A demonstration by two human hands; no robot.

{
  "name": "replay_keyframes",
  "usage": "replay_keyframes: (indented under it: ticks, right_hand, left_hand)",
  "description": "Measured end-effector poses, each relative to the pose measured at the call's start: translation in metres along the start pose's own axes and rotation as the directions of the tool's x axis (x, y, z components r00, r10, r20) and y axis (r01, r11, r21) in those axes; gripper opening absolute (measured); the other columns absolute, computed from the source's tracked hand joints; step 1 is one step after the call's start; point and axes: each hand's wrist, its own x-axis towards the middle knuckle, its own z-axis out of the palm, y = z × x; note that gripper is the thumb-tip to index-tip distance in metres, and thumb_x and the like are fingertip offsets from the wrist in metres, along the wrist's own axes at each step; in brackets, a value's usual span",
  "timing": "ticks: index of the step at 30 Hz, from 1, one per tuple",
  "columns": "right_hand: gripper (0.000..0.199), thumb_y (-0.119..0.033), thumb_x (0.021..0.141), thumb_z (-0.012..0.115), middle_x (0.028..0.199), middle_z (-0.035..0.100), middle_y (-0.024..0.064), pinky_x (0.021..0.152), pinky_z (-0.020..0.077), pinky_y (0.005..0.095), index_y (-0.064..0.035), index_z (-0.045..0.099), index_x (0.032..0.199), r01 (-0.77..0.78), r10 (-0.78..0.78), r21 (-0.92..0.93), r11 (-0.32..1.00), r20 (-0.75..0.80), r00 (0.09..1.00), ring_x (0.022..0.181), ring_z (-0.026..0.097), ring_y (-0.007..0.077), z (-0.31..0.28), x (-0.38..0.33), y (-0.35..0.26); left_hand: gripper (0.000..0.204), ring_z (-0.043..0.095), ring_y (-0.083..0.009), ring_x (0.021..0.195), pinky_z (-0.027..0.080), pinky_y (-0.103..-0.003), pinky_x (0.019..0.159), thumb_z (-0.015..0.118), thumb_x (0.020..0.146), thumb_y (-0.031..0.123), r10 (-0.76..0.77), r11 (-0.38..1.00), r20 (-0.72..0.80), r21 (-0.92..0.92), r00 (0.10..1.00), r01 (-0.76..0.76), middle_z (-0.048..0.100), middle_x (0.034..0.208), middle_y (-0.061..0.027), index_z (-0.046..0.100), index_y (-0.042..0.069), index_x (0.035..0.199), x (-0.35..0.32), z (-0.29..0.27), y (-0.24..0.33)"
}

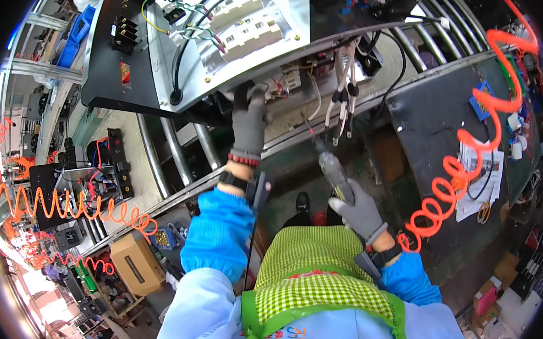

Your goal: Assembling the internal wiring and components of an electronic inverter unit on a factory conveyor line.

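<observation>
A large open metal unit [241, 60] sits at the top of the view, tilted in the fisheye, with a silver body, a black end panel [146, 66], white terminal blocks [256, 30] and green, yellow and black wires. The gloved left hand [248, 120] reaches in at its near lower edge; the fingertips are partly hidden, so I cannot tell whether they grip anything. The gloved right hand [360, 212] has its fingers closed around a grey power screwdriver [334, 174], its bit pointing up toward the unit. Below the unit run the steel rollers of a conveyor [173, 147]; to the right is a dark bench [425, 139] bearing papers [479, 178], scissors [484, 213] and a blue bin [481, 102]. Pale cables [345, 93] with ring terminals hang between the left hand and the bench, and an orange coiled hose [502, 105] crosses in front of the papers. At left are a cardboard box [136, 264] and a smaller black assembly [119, 162].
</observation>
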Motion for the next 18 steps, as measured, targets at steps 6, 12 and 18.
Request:
replay_keyframes:
  ticks: [6, 12, 18]
  right_hand:
    - [0.060, -0.033, 0.088, 0.077, 0.087, 0.066, 0.0057, 0.051, 0.0495, 0.0301, -0.0079, 0.054, 0.137, -0.090, 0.092, -0.028, 0.996, 0.074, 0.993, 0.060, 0.061, 0.0111, -0.023, -0.017, 0.019]
    - [0.062, -0.032, 0.089, 0.076, 0.083, 0.064, 0.0049, 0.051, 0.0502, 0.0274, -0.0067, 0.051, 0.139, -0.072, 0.094, -0.135, 0.988, 0.162, 0.982, 0.059, 0.060, 0.0100, -0.040, -0.025, 0.005]
    - [0.064, -0.028, 0.089, 0.075, 0.084, 0.064, 0.0049, 0.051, 0.0507, 0.0261, -0.0060, 0.047, 0.143, -0.123, 0.137, -0.080, 0.989, 0.213, 0.967, 0.060, 0.060, 0.0083, -0.038, -0.038, -0.020]
  left_hand:
    - [0.023, 0.064, -0.0212, 0.087, 0.053, -0.029, 0.074, 0.060, 0.097, 0.008, 0.018, 0.885, 0.114, 0.460, 0.993, -0.069, 0.061, 0.100, -0.0114, 0.054, 0.000, 0.117, -0.057, -0.032, -0.067]
    - [0.036, 0.064, -0.0286, 0.119, 0.056, -0.029, 0.100, 0.047, 0.100, 0.001, -0.445, 0.636, 0.312, -0.550, 0.839, 0.541, 0.058, 0.130, -0.0225, 0.048, -0.015, 0.132, -0.060, -0.021, -0.066]
    - [0.033, 0.069, -0.0183, 0.086, 0.059, -0.024, 0.073, 0.048, 0.104, 0.012, -0.587, 0.705, 0.251, -0.307, 0.770, 0.639, 0.069, 0.109, -0.0190, 0.057, -0.010, 0.127, -0.040, -0.022, -0.026]
